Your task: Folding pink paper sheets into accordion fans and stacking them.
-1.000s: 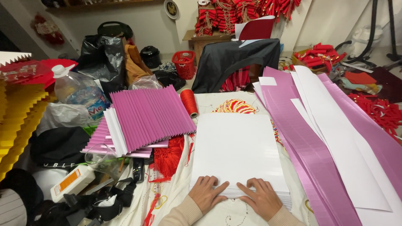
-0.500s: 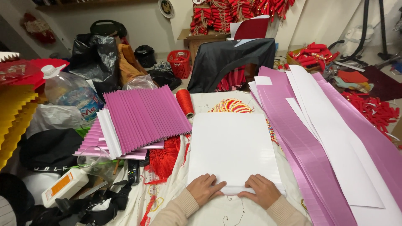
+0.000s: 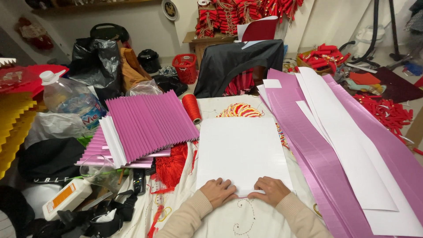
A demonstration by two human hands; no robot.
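Item: white paper sheet (image 3: pixel 241 152), lying flat at the centre of the cluttered worktable, long side running away from the worker. Its near edge was turned up in a narrow fold, at 6 o'clock of the sheet.

Left hand (image 3: pixel 218 192): palm down on the near edge of the sheet, fingers bent and close together, pressing on the fold. Right hand (image 3: pixel 272 191): alongside at 3 o'clock of the left, fingers likewise curled and bunched, fingertips on the same fold. The two hands were just beside each other, nearly touching; both wore beige sleeves. Neither hand gripped anything else.

Surroundings, reckoned from the sheet:
- At 9 to 10 o'clock, a stack of pleated pink paper (image 3: pixel 147 125), fanned, touching the sheet's left edge near the top.
- At 11 o'clock, a red thread spool (image 3: pixel 191 107), lying on its side just beside the pleats.
- At 12 o'clock, a black cloth (image 3: pixel 238 64) draped over a chair.
- At 3 o'clock, long pink and white paper strips (image 3: pixel 335 145), overlapping, running diagonally.
- At 8 o'clock, red tassels (image 3: pixel 174 167), partly under the pleated stack.
- At 10 o'clock, farther off, a plastic water bottle (image 3: pixel 70 99).
- Beneath all, a white embroidered cloth (image 3: pixel 238 222).
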